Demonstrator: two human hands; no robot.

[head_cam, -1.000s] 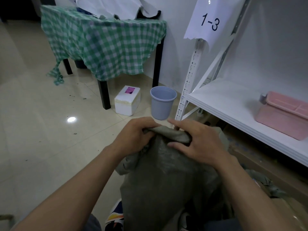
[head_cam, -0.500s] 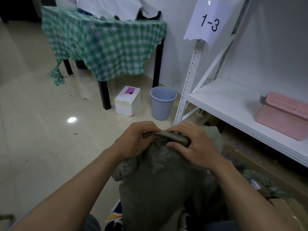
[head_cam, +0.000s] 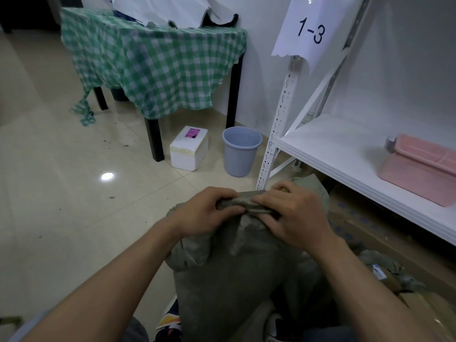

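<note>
One grey-green sack (head_cam: 234,280), near and centre, just left of the one white shelf (head_cam: 333,149), above the tiled floor (head_cam: 61,193). Two hands on its rolled top edge: left hand (head_cam: 207,213) and right hand (head_cam: 293,215) side by side, almost touching, fingers (head_cam: 265,199) of both curled and clamped on the folded fabric.

Farther off on the floor, one white foam box (head_cam: 188,150) with one magenta label (head_cam: 192,132), print too small to read; just right of it, one blue-grey bucket (head_cam: 240,154). Far left, one surface on black legs under one green-and-white checked cloth (head_cam: 153,62). Right, on the shelf, one pink lidded box (head_cam: 417,174). High on the shelf post, one white paper sign (head_cam: 309,30), marked "1-3".
</note>
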